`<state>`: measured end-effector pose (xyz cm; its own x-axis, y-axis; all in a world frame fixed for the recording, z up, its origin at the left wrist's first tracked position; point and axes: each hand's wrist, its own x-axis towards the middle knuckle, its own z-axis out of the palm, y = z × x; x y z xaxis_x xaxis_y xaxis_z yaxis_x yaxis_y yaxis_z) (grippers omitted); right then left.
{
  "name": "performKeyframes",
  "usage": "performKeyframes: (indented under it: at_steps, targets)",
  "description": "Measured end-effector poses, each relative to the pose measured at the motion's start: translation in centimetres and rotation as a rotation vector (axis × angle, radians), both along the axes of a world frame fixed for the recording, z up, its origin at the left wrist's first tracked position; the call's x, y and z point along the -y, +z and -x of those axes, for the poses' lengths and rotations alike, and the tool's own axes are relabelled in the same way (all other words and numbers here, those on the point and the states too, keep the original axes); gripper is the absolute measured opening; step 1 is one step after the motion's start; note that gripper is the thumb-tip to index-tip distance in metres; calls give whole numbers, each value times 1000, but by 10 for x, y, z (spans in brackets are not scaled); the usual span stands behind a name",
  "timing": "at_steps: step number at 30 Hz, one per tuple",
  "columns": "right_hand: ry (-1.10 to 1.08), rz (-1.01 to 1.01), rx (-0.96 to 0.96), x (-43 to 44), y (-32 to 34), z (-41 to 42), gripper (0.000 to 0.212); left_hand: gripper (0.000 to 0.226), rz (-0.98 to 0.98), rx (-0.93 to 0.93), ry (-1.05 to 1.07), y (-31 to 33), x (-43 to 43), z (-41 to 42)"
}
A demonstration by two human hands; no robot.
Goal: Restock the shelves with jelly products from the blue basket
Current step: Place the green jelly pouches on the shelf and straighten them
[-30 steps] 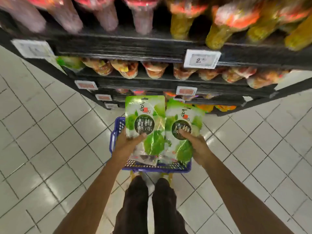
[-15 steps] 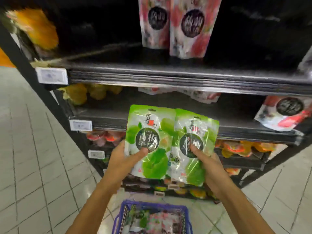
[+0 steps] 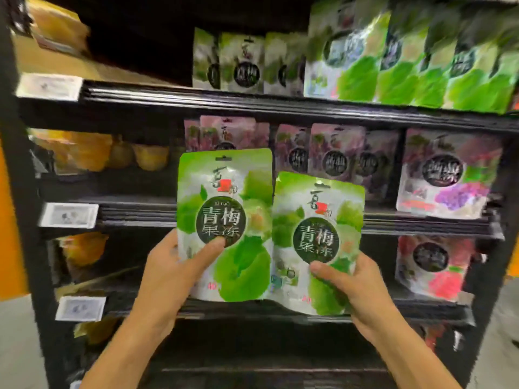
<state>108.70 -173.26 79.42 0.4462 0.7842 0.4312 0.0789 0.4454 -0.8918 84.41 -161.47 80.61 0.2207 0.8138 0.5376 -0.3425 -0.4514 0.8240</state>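
Two green jelly pouches are held up side by side, edges meeting, before the middle of black shelves. The left hand grips the left pouch at its lower left edge, thumb across the front. The right hand pinches the right pouch near its lower right corner. Matching green pouches stand at the top shelf's right end, with purple pouches below.

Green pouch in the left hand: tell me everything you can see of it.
The green pouch is glossy plastic, green and white with leaf pictures, a dark round label bearing white characters and a hang slot on top. It is held upright, front to the camera, before the shelves. The left hand grips its lower left side, thumb on the front. Its right edge meets the second pouch.
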Motion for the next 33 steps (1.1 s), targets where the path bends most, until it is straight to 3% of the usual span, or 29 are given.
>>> performKeyframes:
  at_steps: [3, 13, 33]
  targets:
    - [-52, -120, 77, -1, 40, 4, 59, 44, -60, 12, -54, 41, -10, -5]
    - [-164, -311, 148, -4, 122, 11, 47, 27, -179, 22, -97, 136, -37, -13]
    - [-248, -283, 303, -31, 198, -10, 41, 23, -131, 71, -89, 162, -41, -40]
